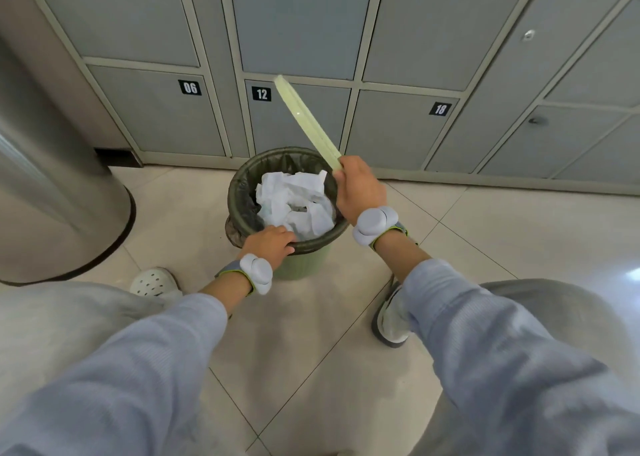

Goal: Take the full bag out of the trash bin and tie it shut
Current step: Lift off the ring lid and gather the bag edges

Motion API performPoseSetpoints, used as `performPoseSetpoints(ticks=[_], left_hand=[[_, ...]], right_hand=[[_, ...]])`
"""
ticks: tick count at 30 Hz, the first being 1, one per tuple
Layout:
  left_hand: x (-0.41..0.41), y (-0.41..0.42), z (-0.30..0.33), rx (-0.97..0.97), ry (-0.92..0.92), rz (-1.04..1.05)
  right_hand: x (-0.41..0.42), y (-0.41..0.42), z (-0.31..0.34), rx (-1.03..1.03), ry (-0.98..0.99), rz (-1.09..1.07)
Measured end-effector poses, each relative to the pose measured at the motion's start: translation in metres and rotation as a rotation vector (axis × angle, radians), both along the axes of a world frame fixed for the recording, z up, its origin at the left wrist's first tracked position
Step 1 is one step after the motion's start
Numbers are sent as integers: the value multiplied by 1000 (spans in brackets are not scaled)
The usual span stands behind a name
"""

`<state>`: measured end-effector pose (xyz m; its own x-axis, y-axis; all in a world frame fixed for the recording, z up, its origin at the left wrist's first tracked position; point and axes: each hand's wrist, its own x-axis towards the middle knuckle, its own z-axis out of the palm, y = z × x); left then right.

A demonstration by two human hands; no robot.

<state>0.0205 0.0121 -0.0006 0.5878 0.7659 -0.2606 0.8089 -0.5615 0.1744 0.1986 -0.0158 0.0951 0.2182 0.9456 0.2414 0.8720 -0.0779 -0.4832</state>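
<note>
Crouching over a small green trash bin point(300, 268) on the tiled floor point(485, 234), I keep both hands busy: my right hand point(360, 187) is clenched on the lower end of a pale green ring-shaped lid point(304, 119), raised edge-on above the bin, while my left hand point(272, 244) grips the near rim where the dark bag point(277, 159) folds over. The bag sits inside the bin, heaped with crumpled white paper point(294, 199). Behind stand grey lockers point(298, 22) with black plates reading "06" point(190, 87), "12" point(261, 93) and "18" point(440, 109). A steel cylinder point(41, 164) stands at left.
</note>
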Motion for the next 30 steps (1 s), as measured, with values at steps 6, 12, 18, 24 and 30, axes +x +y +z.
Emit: performPoseSetpoints(ticks=[6,12,18,24,30], left_hand=[[3,-7,-3,-12,20,-12],[11,-16,-8,-27,28,0],[25,-22,-3,-5,-28,-39],[23,-18,-16,18,-69,-51],[25,-16,-24,15,-127,-41]], right_hand=[[31,1,10,115,203,-181],[71,14,1,185,402,-268],[114,28,12,196,482,-341],[148,58,8,184,667,-455],[167,77,5,191,814,-571]])
